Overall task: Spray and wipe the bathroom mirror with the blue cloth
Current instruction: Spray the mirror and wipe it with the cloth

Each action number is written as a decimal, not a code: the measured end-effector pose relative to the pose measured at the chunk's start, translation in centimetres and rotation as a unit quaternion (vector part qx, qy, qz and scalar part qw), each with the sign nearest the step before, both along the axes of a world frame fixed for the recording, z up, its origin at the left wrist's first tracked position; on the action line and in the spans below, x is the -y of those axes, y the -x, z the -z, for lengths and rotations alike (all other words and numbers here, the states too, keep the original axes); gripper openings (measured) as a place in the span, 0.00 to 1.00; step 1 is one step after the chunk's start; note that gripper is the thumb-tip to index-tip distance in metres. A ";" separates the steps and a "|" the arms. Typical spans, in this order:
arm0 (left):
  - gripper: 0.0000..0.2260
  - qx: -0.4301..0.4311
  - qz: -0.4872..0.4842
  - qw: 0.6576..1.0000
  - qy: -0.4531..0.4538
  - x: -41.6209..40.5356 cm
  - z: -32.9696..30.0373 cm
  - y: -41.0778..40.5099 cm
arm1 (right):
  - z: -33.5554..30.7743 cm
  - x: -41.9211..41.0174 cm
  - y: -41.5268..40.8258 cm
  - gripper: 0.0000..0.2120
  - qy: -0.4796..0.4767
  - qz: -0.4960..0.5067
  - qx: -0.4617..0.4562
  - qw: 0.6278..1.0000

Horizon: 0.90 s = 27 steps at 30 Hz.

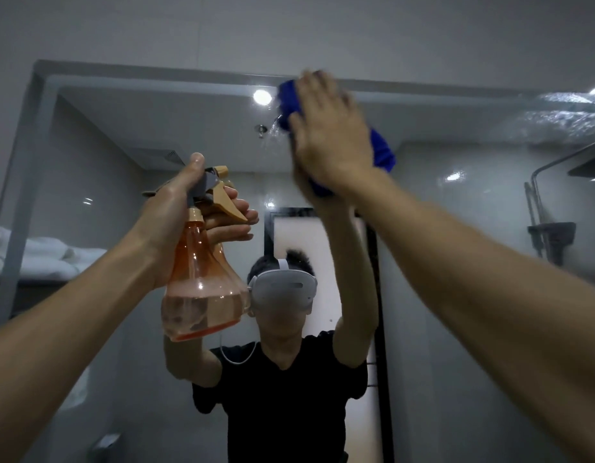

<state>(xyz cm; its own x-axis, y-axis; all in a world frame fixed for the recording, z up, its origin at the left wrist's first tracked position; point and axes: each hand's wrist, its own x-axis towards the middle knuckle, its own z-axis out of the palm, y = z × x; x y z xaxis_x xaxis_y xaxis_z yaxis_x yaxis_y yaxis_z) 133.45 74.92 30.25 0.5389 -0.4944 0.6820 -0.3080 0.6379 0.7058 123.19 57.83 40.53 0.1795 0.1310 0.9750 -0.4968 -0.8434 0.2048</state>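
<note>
The bathroom mirror (456, 228) fills most of the view and shows a person with both arms raised. My right hand (329, 135) presses a bunched blue cloth (383, 155) flat against the glass near the mirror's top edge, fingers spread over it. The cloth sticks out above and to the right of the palm. My left hand (175, 208) grips the neck of an orange see-through spray bottle (199, 285), held upright at mid-left, nozzle facing the glass. The bottle is about a third full of liquid.
Wet streaks (556, 121) cover the mirror's upper right part. The grey mirror frame (28, 145) runs along the top and left. Reflected in the glass are folded white towels (45, 259) on a shelf at left and a shower fitting (550, 235) at right.
</note>
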 end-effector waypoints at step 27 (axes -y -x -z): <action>0.27 0.029 -0.193 0.981 -0.008 -11.3 3.3 -0.6 | 13.3 1.7 0.7 0.28 0.078 0.071 -0.056 0.993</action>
<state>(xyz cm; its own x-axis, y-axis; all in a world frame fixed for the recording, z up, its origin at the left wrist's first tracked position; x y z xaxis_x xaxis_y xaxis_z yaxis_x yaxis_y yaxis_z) 134.04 86.25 26.99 0.6487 -0.2723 0.7107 -0.5641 0.4548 0.6892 122.47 56.15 27.25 0.3137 0.2434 0.9178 -0.5757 -0.7199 0.3877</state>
